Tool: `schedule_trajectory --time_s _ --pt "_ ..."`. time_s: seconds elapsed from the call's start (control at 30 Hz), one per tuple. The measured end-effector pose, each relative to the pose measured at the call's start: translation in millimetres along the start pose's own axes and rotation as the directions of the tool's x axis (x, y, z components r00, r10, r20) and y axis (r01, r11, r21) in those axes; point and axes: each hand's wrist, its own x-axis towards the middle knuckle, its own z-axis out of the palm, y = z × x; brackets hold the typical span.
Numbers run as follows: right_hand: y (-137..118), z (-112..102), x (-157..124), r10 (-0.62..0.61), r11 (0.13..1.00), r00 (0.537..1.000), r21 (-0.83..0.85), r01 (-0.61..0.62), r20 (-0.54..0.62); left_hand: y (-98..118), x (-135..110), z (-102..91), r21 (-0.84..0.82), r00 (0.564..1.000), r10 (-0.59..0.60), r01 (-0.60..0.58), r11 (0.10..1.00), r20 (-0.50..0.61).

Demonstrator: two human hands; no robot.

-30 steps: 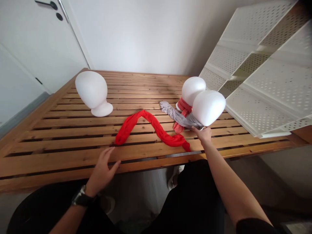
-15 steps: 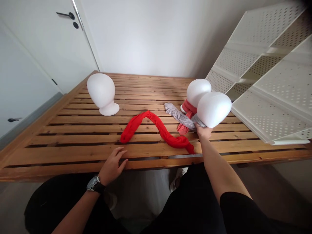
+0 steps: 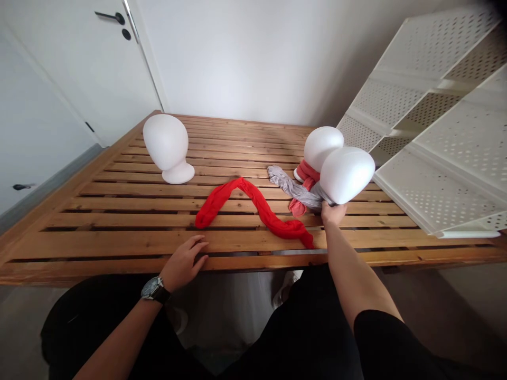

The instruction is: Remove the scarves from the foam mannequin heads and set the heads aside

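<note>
Head view, arranged from near to far. Below the table's near edge, the person's black-clad legs (image 3: pixel 312 322) flank a strip of floor. The left hand (image 3: pixel 182 265), with a wristwatch (image 3: pixel 152 288) at its wrist, lies over the near edge of the slatted table (image 3: pixel 119 243), left of that edge's middle; its fingers are relaxed, slightly spread and free of any object. Just beyond the fingertips, apart from them, lies the left end of a red scarf (image 3: pixel 269 214), which arches inward from there and slopes back to the near edge, short of the right hand (image 3: pixel 333 212). The right hand reaches over the near edge to the base of the front white mannequin head (image 3: pixel 347 174), its thumb side against the grey scarf (image 3: pixel 295 192); the fingers are largely concealed under the head, so whether they clasp scarf or neck cannot be told. From this neck the grey scarf runs toward the table's middle, crossing a coral scarf (image 3: pixel 309 173) that wraps the neck of the rear mannequin head (image 3: pixel 324 148). A third mannequin head (image 3: pixel 166 141) stands bare near the far left corner. White perforated panels (image 3: pixel 420 174) rise at the right end; beyond the far edge is a wall (image 3: pixel 245 58)
</note>
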Motion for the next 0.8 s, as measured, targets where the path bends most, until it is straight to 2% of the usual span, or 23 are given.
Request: schedule_trajectory --time_s 0.1,0.27,0.4,0.5,0.57,0.63,0.7,0.8 --pt "0.3 -6.6 -1.7 0.095 0.995 0.995 -0.004 -0.095 -0.032 1.1 0.5 -0.4 0.0 1.0 0.013 -0.013 1.0 0.002" --pt "-19.7 -23.1 -1.0 0.222 0.974 0.956 0.093 -0.207 -0.191 2.4 -0.3 -0.9 -0.012 1.0 0.025 -0.025 1.0 -0.002" --pt "-56.4 -53.7 6.8 0.22 0.96 0.928 0.236 -0.151 -0.302 2.8 -2.7 -2.1 -0.042 1.0 0.026 -0.027 0.999 -0.011" --pt "-95.4 -86.7 6.1 0.158 0.926 0.929 0.376 -0.023 -0.333 20.4 2.4 -11.3 -0.121 0.998 0.025 -0.031 0.992 -0.049" --pt "-128.4 -113.0 -1.4 0.077 0.88 0.94 0.466 0.093 -0.332 50.4 13.3 -24.6 -0.196 0.994 0.043 -0.061 0.979 -0.097" --pt "-168.5 -141.7 -15.0 -0.031 0.838 0.947 0.508 0.2 -0.321 95.9 29.7 -43.2 -0.266 0.983 0.071 -0.115 0.957 -0.168" --pt "-213.8 -169.6 -35.4 -0.167 0.825 0.938 0.478 0.301 -0.303 150.1 48.0 -64.6 -0.323 0.952 0.049 -0.15 0.934 -0.303" --pt "-275.5 -202.0 -80.5 -0.278 0.848 0.927 0.388 0.36 -0.252 220.9 69.8 -92.5 -0.369 0.894 0.118 -0.295 0.881 -0.433"
